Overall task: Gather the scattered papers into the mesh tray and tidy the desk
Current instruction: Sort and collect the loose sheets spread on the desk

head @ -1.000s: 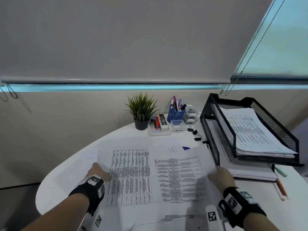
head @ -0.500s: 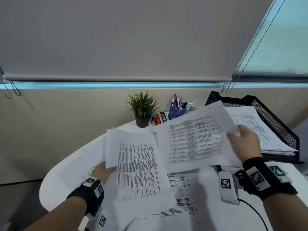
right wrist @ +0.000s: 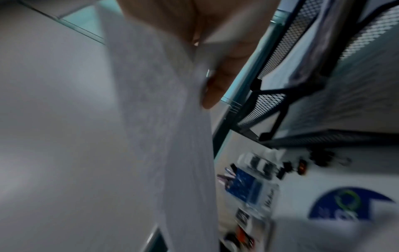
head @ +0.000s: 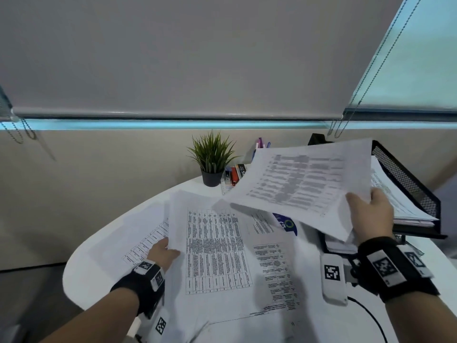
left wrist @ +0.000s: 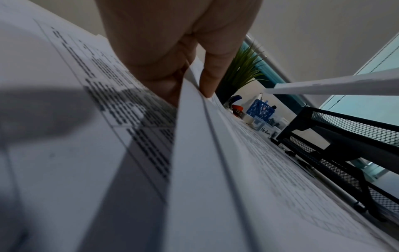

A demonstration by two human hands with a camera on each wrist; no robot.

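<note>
My right hand [head: 368,209] pinches a printed sheet [head: 301,184] by its near right corner and holds it in the air, just left of the black mesh tray [head: 408,179]. The tray's upper tier holds a stack of papers [head: 395,199]. My left hand [head: 163,251] pinches the left edge of a second printed sheet [head: 212,248], thumb on top, lifted slightly off the white desk [head: 81,263]. More printed sheets [head: 274,263] lie flat on the desk beneath. In the left wrist view the thumb [left wrist: 209,78] presses on the paper edge [left wrist: 194,119]. The right wrist view is blurred, with the paper [right wrist: 151,119] against the fingers [right wrist: 218,81].
A small potted plant [head: 212,162], a blue pen holder [left wrist: 261,110] and small boxes of stationery [head: 235,174] stand at the back of the desk. A blue round logo [head: 286,224] shows on a sheet under the raised page. A black cable [head: 371,315] runs at the near right.
My right hand has lifted its sheet off the desk and carried it right toward the tray. My left hand has raised the left sheet's edge.
</note>
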